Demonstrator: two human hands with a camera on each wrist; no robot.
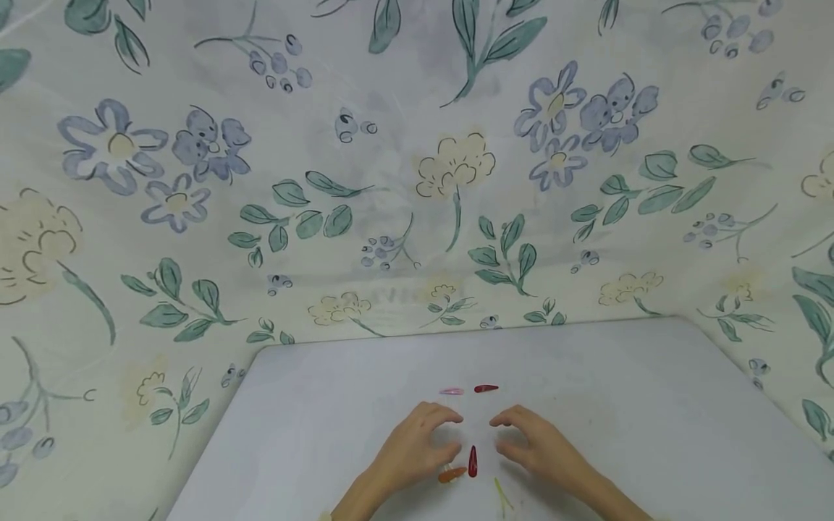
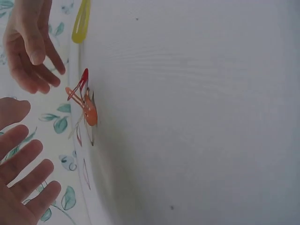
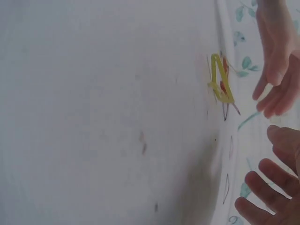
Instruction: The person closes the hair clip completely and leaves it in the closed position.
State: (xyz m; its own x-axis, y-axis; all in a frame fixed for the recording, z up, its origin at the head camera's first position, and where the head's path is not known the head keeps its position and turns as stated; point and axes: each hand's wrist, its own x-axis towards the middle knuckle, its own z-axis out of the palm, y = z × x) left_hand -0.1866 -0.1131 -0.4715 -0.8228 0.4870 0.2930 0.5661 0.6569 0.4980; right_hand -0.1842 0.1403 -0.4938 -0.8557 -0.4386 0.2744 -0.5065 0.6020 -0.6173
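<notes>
Both hands hover over a white table with fingers loosely bent and nothing held. My left hand (image 1: 420, 443) is just above an orange hair clip (image 1: 452, 475). Facing it across a small gap is my right hand (image 1: 537, 445). Between and below them lies a dark red hair clip (image 1: 473, 462). A yellow hair clip (image 1: 500, 494), seen standing open in the right wrist view, lies nearer the front edge. Beyond the fingertips are a pink hair clip (image 1: 452, 391) and another red hair clip (image 1: 486, 388). In the left wrist view the orange clip (image 2: 90, 112) overlaps others, so some are partly hidden.
The white table (image 1: 313, 405) has rounded far corners. Floral-patterned cloth (image 1: 391, 174) rises behind it and along both sides. A few small dark marks (image 3: 144, 148) show on the tabletop in the right wrist view.
</notes>
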